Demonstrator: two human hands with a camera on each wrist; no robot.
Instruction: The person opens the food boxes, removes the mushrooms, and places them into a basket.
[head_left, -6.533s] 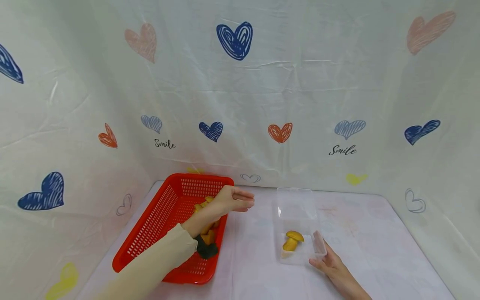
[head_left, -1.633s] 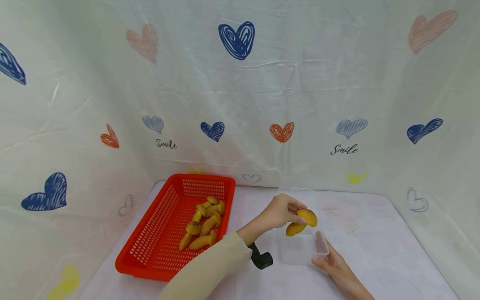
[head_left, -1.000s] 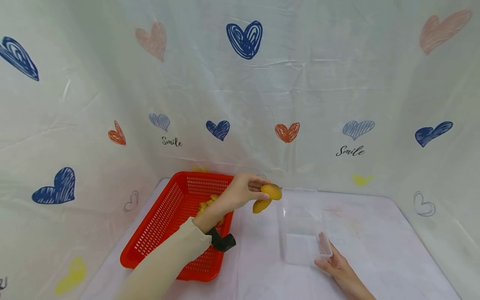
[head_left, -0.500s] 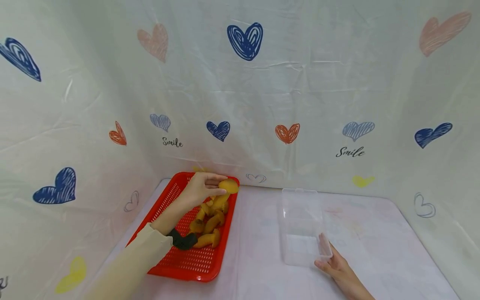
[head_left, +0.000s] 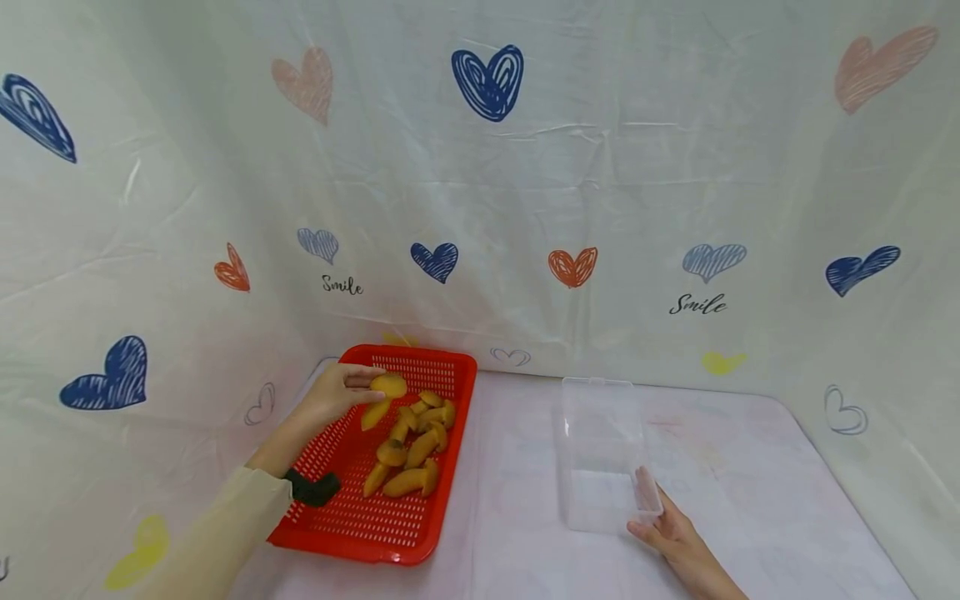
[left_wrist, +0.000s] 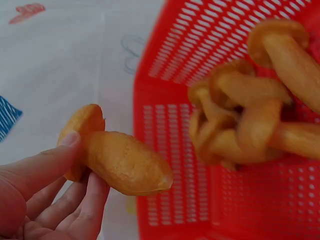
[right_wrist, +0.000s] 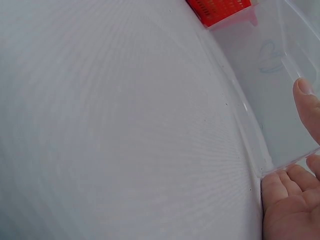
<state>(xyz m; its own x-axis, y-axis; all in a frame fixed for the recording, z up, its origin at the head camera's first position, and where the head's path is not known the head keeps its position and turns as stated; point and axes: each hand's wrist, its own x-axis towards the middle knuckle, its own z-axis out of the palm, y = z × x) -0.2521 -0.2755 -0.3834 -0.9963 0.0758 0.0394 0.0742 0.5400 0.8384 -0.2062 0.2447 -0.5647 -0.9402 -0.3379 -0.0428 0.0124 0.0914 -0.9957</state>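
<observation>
My left hand (head_left: 341, 392) pinches a yellow mushroom (left_wrist: 127, 162) by its cap between thumb and fingers. It is held above the back left part of a red perforated basket (head_left: 360, 527). Several similar mushrooms (head_left: 411, 481) lie in that basket, along its right half. Over on the right, my right hand (head_left: 675, 533) holds the right wall of a clear plastic box (head_left: 600, 500) near its front corner. Its thumb (right_wrist: 306, 100) shows over the box in the right wrist view, with the fingers low beside the edge. The box's clear lid (head_left: 600, 408) is folded back behind it.
Both containers stand on a table with a pale cloth (head_left: 517, 483), a gap of cloth between them. A white curtain (head_left: 495, 192) printed with hearts hangs behind and at the sides. A black strap and camera (head_left: 313, 489) sit on my left wrist.
The mushroom that lay in the clear box is now in my left hand, carried leftward from above the box to over the basket. My right hand stays at the box.
</observation>
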